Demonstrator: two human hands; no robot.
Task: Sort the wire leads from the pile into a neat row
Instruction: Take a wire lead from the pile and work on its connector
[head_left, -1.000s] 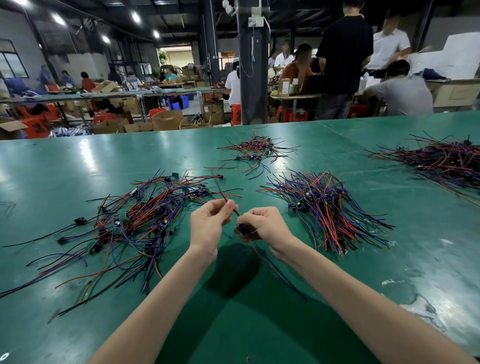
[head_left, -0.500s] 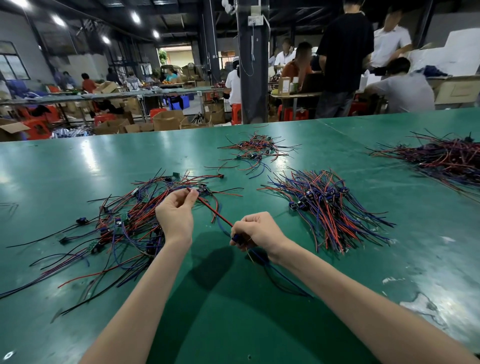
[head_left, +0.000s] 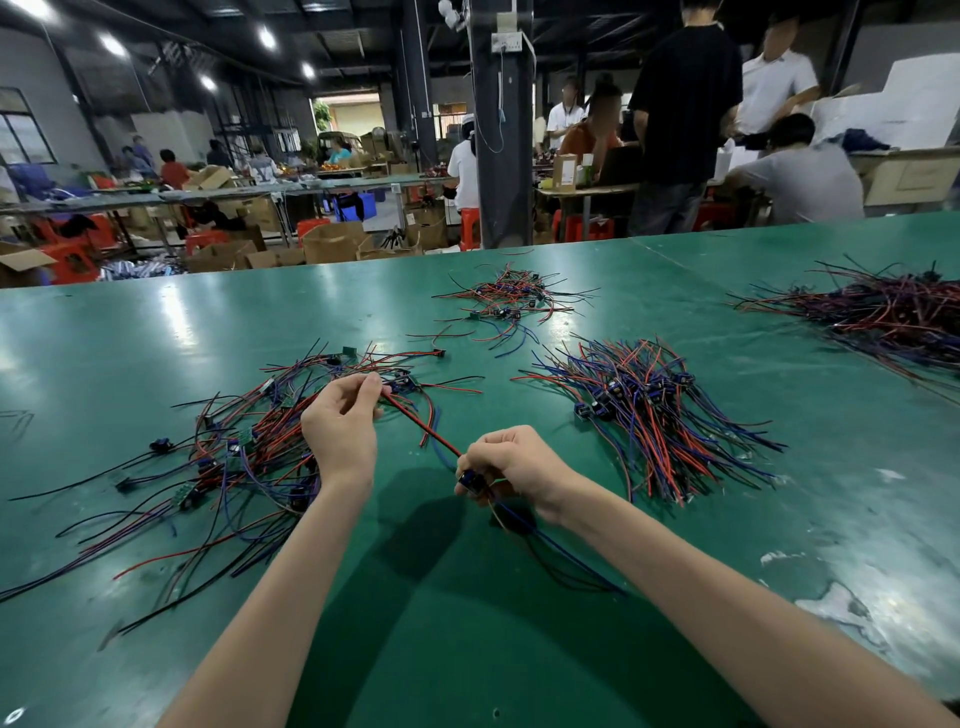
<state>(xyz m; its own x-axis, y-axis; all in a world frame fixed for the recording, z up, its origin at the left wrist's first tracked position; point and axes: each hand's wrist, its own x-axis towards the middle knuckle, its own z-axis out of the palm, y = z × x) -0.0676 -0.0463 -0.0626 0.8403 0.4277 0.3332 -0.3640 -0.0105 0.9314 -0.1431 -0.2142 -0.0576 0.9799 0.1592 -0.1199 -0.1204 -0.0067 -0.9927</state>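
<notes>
Both curled: L hand pinches red wire lead; R hand grips its blue connector.

L hand slid away frm R hand to pile; red lead now stretched btwn.

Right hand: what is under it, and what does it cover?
Blue and black leads trail out from under the right hand across the green table. It pinches a small blue part whose red lead the left hand holds. How the leads run inside the palm is covered.
</notes>
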